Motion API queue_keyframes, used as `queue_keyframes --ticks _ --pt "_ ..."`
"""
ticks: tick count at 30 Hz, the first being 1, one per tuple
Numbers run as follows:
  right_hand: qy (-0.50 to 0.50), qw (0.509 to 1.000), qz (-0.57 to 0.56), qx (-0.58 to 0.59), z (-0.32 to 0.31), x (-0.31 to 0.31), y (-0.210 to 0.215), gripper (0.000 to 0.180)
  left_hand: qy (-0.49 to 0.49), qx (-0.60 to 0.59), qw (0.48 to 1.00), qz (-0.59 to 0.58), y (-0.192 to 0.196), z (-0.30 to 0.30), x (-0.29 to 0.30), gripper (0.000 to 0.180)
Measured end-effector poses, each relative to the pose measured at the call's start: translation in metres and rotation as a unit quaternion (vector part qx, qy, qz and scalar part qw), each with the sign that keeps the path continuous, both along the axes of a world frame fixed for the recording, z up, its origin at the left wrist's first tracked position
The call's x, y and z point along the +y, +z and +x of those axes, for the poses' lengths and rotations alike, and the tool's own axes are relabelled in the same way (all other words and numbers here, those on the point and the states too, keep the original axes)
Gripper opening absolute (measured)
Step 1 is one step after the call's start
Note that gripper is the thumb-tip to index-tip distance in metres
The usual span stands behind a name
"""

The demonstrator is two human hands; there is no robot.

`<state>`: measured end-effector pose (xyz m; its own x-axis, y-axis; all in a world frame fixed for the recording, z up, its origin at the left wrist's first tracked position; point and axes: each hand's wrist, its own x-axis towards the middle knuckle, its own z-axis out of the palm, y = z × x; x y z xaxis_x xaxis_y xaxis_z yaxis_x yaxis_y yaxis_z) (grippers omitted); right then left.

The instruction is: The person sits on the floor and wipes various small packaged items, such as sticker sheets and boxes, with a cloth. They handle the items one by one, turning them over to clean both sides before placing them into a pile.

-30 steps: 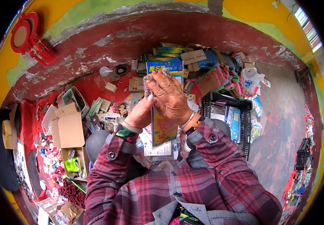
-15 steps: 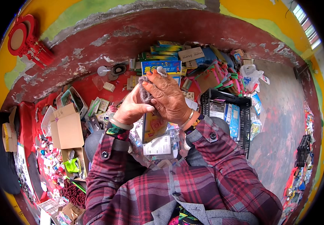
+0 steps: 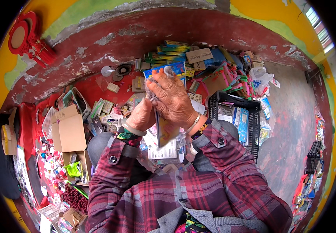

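My two hands meet in front of my chest around a flat, clear-wrapped packet (image 3: 165, 132) with a yellow and blue card inside. My right hand (image 3: 174, 99) lies over the packet's upper part, its fingers curled onto the crinkled plastic top. My left hand (image 3: 141, 115) grips the packet's left edge from below. The packet now stands nearly edge-on to me, so its face is mostly hidden. A white printed sheet (image 3: 162, 149) lies on my lap just under it. Both sleeves are red plaid.
A red cloth (image 3: 98, 87) carries many small packaged goods. An open cardboard box (image 3: 70, 130) stands at left, a black plastic crate (image 3: 238, 116) with blue packets at right. Stacked coloured boxes (image 3: 172, 52) lie against the red wall. Bare grey-red floor (image 3: 292, 128) stretches right.
The packet has turned from facing me flat to nearly edge-on. My left hand slid up its left side, and both hands drew closer together.
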<state>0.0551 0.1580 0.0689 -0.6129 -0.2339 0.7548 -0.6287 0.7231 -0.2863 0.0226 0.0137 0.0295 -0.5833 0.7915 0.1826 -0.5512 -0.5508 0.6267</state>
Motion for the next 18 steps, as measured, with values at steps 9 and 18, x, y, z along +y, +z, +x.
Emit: queue_keyframes --ticks 9,18 --pt "-0.073 0.996 -0.059 -0.002 -0.006 0.015 0.005 0.037 0.021 -0.038 0.998 -0.051 0.017 0.004 0.009 0.049" --pt "0.009 0.968 -0.228 -0.11 -0.01 0.026 0.003 0.029 0.025 -0.068 0.997 -0.04 0.018 -0.004 0.002 0.051"
